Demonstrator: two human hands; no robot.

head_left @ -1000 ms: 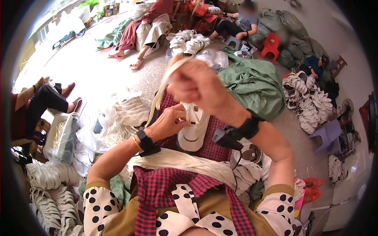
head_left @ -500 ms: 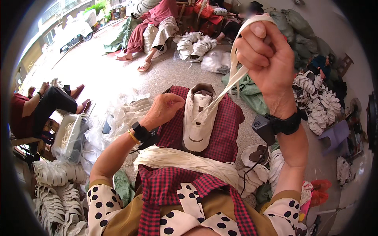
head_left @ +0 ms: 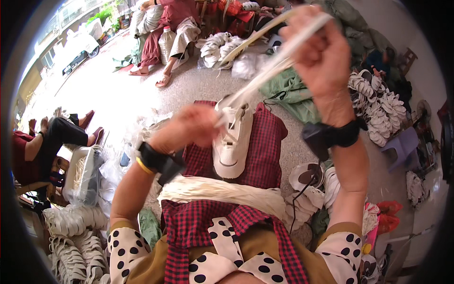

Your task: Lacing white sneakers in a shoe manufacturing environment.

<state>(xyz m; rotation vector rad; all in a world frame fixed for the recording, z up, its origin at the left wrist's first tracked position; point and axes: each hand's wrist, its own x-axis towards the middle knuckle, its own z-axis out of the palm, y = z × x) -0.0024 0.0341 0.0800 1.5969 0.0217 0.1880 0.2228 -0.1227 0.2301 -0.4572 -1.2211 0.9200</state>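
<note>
The white shoe (head_left: 230, 158) is lying on the person's lap, on the red-and-black checked cloth (head_left: 266, 142), w/ its toe pointing to the body. The R hand (head_left: 319, 54) is holding the pale lace (head_left: 269, 75) in bent fingers, high above and to the R of the shoe; one length is stretching down toward the shoe opening, and a loose part is hanging out toward upper L. The L hand (head_left: 196, 125) is hovering just beside the shoe's L edge, fingers curling, but blur is hiding whether they are pinching the lace, so I cannot tell.

About progress, I am judging it as approx. early: lace is already crossing the shoe front near the toe end, but much length is running free and no knot is showing. Probably the upper holes are waiting, plus tying; exact no. of filled holes is staying unclear b/c of blur.
</note>
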